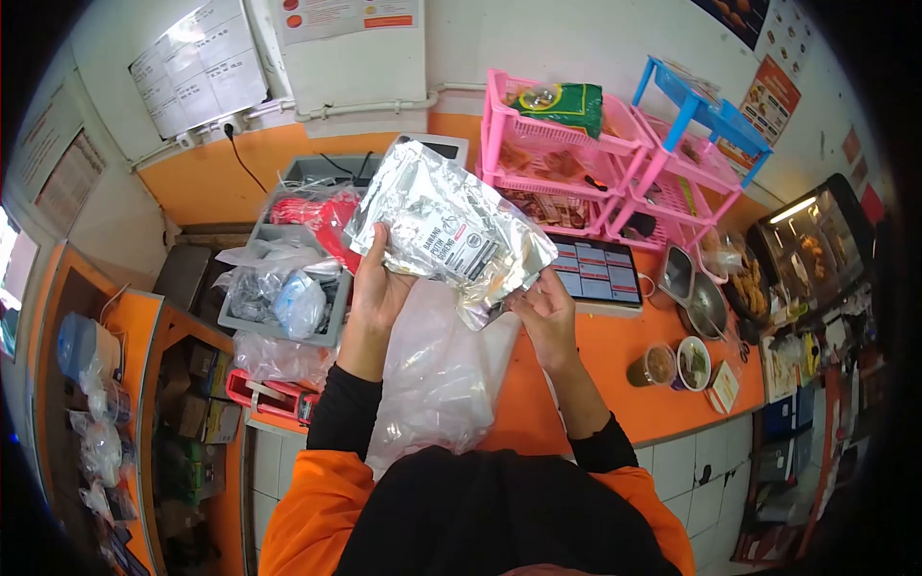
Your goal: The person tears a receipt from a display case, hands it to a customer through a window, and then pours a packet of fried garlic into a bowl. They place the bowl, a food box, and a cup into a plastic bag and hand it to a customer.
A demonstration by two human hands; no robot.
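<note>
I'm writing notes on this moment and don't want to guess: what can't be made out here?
All in the head view:
Contents of the silver pouch: hidden by opaque foil.
Fine print on its label: too small.
Some fingers of the left hand: hidden behind the pouch.
Entries on the tablet: too small.
Writing on the wall sheet: too small, partly lost to glare.

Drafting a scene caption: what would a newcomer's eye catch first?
The shiny silver pouch, front and centre, held by the left hand and right hand above the orange counter. Next, the pink rack at the back, right of centre, with a green packet on top. Then the lit screen, just right of the pouch.
</note>
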